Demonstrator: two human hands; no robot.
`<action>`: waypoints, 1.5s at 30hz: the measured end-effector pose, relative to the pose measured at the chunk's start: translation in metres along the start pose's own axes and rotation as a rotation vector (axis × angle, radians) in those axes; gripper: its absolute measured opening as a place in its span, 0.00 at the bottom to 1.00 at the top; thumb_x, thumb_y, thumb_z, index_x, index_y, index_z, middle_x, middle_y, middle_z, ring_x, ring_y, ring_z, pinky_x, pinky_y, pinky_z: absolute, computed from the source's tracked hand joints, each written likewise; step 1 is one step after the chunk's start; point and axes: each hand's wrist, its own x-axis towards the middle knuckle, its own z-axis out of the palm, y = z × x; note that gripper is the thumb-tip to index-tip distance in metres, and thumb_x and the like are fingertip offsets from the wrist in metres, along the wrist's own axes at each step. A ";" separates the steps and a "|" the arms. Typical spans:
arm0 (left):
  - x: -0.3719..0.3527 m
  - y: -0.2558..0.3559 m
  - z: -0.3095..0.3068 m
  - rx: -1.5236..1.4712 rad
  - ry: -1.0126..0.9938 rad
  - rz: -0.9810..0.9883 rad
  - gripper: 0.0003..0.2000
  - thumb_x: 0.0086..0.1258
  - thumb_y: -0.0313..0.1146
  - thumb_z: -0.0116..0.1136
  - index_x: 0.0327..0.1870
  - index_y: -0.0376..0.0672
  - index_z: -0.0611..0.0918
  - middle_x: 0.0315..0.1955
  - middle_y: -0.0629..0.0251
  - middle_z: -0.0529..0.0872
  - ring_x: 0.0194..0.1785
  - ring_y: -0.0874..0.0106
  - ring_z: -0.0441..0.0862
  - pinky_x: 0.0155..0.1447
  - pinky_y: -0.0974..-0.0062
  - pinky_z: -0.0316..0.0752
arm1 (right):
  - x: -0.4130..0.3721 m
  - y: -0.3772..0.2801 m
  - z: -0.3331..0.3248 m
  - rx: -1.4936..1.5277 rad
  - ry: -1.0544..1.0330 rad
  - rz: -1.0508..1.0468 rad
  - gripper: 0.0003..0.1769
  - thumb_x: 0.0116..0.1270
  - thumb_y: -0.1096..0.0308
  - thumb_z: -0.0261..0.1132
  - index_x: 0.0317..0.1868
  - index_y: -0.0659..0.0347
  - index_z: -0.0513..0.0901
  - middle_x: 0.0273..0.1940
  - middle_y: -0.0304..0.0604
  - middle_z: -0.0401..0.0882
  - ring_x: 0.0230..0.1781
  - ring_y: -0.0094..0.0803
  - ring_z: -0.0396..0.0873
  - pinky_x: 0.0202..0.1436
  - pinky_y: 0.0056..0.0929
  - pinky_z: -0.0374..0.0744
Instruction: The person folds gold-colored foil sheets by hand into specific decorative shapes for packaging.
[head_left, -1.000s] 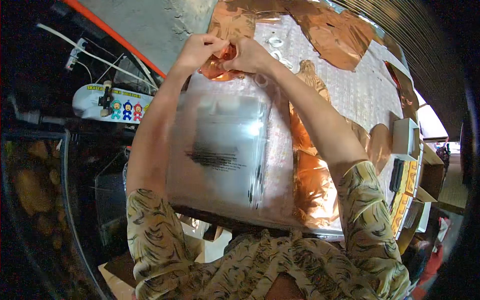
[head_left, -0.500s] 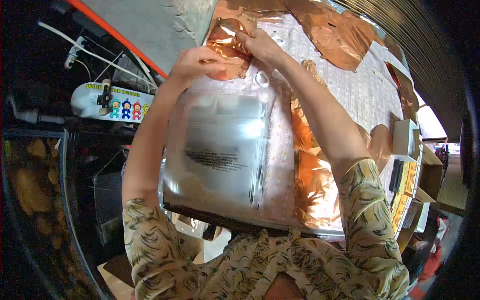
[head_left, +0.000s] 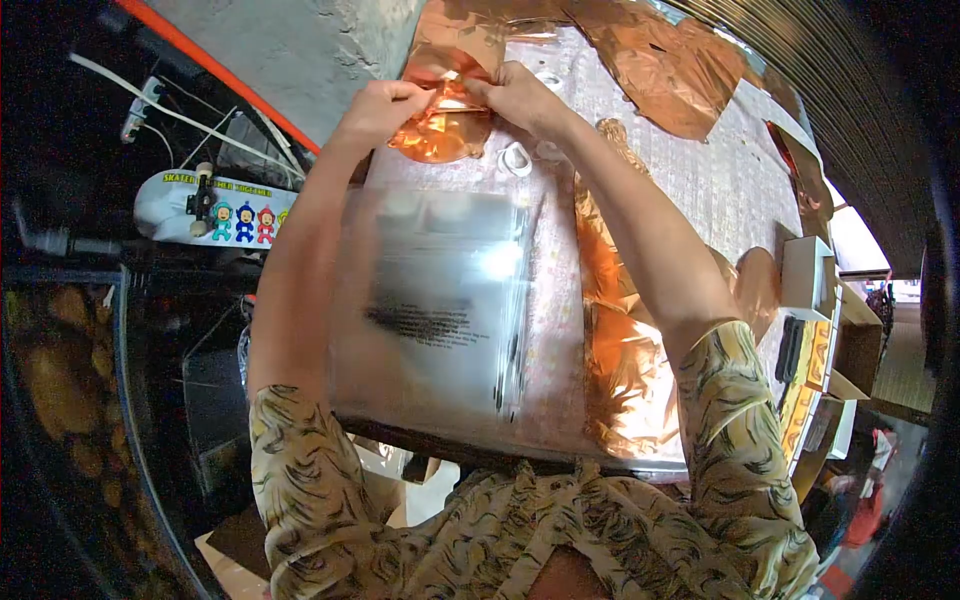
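Note:
At the far left of the table, both hands grip a shiny copper-coloured foil balloon (head_left: 442, 143), flat and creased. My left hand (head_left: 380, 114) pinches its left side. Close beside it, my right hand (head_left: 524, 101) pinches the upper right part, and a fold of foil lies between the two. The fingertips are partly hidden by the foil. Just below my right hand is a small white ring-shaped piece (head_left: 515, 159). Nearer my body lies a stack of clear plastic bags (head_left: 440, 290) with black print.
More copper foil (head_left: 660, 80) spreads over the back of the pale patterned table cover (head_left: 560, 330), and another strip (head_left: 630, 370) runs under my right forearm. A white open box (head_left: 805, 278) stands at the right edge. A skateboard (head_left: 165, 208) is at the left.
My left hand has moved up and both hands are closer together. The foil's upper part has been brought down into a fold between them.

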 end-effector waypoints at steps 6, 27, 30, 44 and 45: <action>0.028 0.008 -0.002 0.025 -0.038 -0.064 0.15 0.78 0.41 0.64 0.34 0.39 0.88 0.30 0.77 0.86 0.34 0.85 0.79 0.40 0.81 0.75 | -0.014 -0.012 -0.007 0.156 -0.155 0.050 0.18 0.71 0.62 0.73 0.50 0.71 0.87 0.41 0.42 0.89 0.37 0.26 0.85 0.45 0.27 0.84; -0.002 0.015 0.012 -0.140 0.094 0.202 0.18 0.68 0.34 0.74 0.55 0.35 0.88 0.43 0.65 0.92 0.45 0.77 0.87 0.52 0.76 0.81 | 0.004 0.020 0.012 0.034 0.153 -0.038 0.08 0.68 0.70 0.72 0.40 0.68 0.89 0.31 0.42 0.87 0.28 0.30 0.81 0.36 0.34 0.81; -0.026 0.032 0.006 0.388 0.270 0.246 0.19 0.64 0.31 0.73 0.56 0.38 0.88 0.46 0.58 0.92 0.47 0.68 0.89 0.55 0.70 0.82 | -0.009 -0.024 0.013 0.405 0.372 0.160 0.12 0.70 0.67 0.71 0.40 0.71 0.88 0.32 0.45 0.87 0.30 0.33 0.84 0.39 0.37 0.83; -0.011 0.044 0.004 0.439 0.391 0.010 0.17 0.61 0.42 0.75 0.47 0.42 0.91 0.32 0.46 0.89 0.41 0.49 0.89 0.46 0.52 0.81 | -0.008 -0.029 0.001 -0.387 0.151 -0.190 0.25 0.61 0.56 0.81 0.53 0.64 0.90 0.38 0.47 0.92 0.39 0.35 0.89 0.47 0.38 0.84; -0.007 0.045 -0.002 0.488 0.394 0.210 0.17 0.63 0.44 0.74 0.43 0.40 0.88 0.33 0.48 0.88 0.37 0.49 0.86 0.44 0.54 0.80 | -0.009 -0.032 0.003 -0.485 0.250 -0.192 0.22 0.62 0.57 0.80 0.51 0.62 0.91 0.36 0.48 0.91 0.37 0.36 0.89 0.46 0.39 0.84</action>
